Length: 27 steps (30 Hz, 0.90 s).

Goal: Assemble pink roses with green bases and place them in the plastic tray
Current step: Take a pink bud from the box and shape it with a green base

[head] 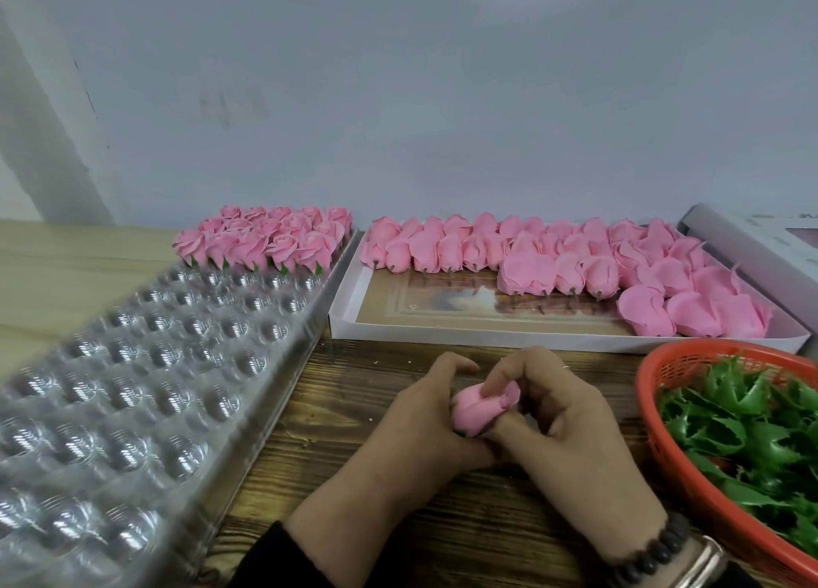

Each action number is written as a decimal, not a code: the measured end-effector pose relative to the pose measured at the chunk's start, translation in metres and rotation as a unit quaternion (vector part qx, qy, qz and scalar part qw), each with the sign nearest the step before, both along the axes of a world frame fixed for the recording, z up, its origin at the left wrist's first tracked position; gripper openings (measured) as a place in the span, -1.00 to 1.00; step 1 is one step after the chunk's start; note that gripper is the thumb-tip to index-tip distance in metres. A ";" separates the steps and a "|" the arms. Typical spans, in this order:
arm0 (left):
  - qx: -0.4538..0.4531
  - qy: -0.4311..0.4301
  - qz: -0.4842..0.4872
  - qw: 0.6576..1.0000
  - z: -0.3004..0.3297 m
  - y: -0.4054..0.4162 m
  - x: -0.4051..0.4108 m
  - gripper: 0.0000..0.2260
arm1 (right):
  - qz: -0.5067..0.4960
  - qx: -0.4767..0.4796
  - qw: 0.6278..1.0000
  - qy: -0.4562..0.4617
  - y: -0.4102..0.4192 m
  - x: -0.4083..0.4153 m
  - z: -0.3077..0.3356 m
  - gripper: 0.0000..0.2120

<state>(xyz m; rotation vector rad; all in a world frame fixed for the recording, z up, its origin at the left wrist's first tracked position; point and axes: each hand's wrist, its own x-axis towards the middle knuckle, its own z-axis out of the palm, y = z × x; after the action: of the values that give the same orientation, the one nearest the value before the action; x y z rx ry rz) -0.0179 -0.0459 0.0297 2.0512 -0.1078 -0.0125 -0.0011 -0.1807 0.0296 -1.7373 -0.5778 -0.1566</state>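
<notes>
Clearly the pink rose (476, 412) was the delicate part: it sat just above the dark wooden table (442, 521), near the middle of the scene, held between both hands. Its petals looked thin, soft and easily creased, and the bloom seemed almost weightless, so a light hold low on the bud, close to its stem end, would probably suit it better than any squeeze on the petal tips. A sliver of green showed at its lower left edge; whether a base was already seated there could not be told.

The left hand (420, 415) cupped the rose from the left, fingers curled round it. The right hand (557, 406) pinched the loose petal edge on the right, thumb beneath.

To the left lay the plastic tray (146, 366), clear and dimpled, with finished roses (265, 237) filling its far rows. Beyond the hands a white cardboard box (487, 335) held the unassembled pink buds (575, 260). Near right, an orange basket (655, 392) carried the green bases (748, 428), springy and spiky-looking.
</notes>
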 end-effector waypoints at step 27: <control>-0.022 -0.161 -0.057 0.985 -0.010 -0.035 0.000 -0.85 | -0.047 -0.053 0.995 -0.075 0.006 -0.004 -0.003 -0.72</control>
<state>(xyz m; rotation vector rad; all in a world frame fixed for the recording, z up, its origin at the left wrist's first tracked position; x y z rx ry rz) -0.0178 -0.0809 0.0197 1.9861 -0.4211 0.2490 -0.0047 -0.1745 0.0262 -1.8687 -0.6235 -0.3312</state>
